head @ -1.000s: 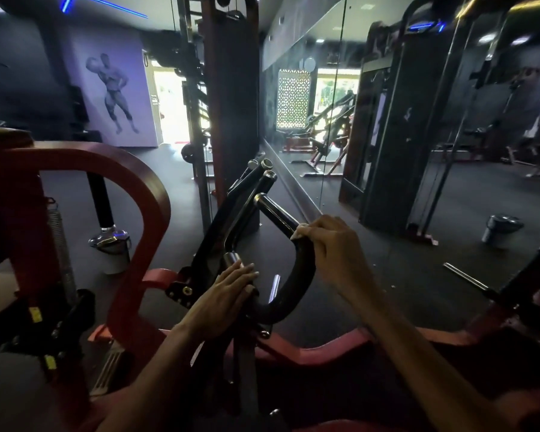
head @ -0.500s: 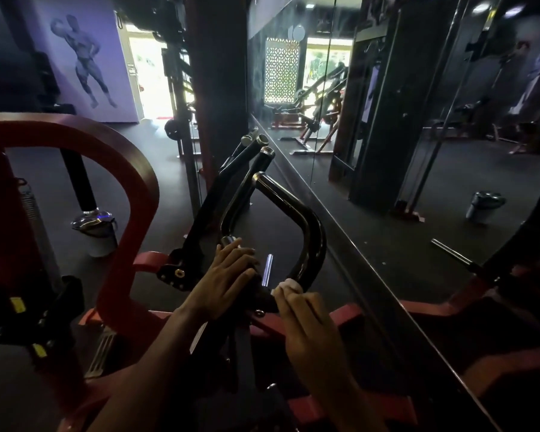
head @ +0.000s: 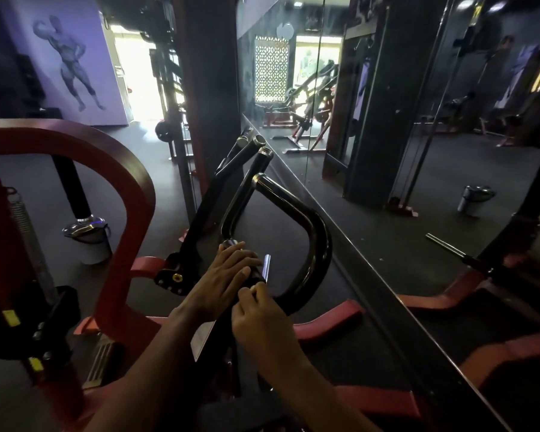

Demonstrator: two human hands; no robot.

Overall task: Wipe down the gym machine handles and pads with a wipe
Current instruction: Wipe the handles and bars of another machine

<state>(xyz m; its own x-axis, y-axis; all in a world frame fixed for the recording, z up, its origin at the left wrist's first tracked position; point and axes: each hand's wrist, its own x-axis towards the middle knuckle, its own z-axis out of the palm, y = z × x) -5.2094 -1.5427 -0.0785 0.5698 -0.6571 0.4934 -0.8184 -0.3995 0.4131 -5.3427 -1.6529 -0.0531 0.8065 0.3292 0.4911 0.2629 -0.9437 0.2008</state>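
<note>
The left hand (head: 223, 280) lies flat on the lower end of the black curved handle (head: 317, 241), its fingers straight and together, pressing on the bar just below a small chrome cap (head: 231, 243). The right hand (head: 261, 319) sits just beside it, nearer the camera, with its fingers curled over the same bar where the handle bends back toward the machine; a small pale edge of the wipe (head: 252, 287) shows at the fingertips, pinched against the black metal, and the rest of it is hidden under the hand. The two hands nearly touch. A short chrome pin (head: 266, 267) stands upright just beyond the knuckles of the right hand. The handle loops up and away from the hands to a chrome-ringed end, and two more black bars (head: 247, 151) rise beside it at a tilt. To the left stands a thick red arch of the machine frame (head: 128, 194), with a coiled spring (head: 28, 232) behind it and a small steel-lidded bin (head: 88, 236) on the dark floor seen through the arch. A wall mirror (head: 418, 151) runs along the right side, just beside the handle. On the far wall to the left hangs a purple poster (head: 72, 60) of a muscular figure, next to a bright doorway (head: 128, 73).
</note>
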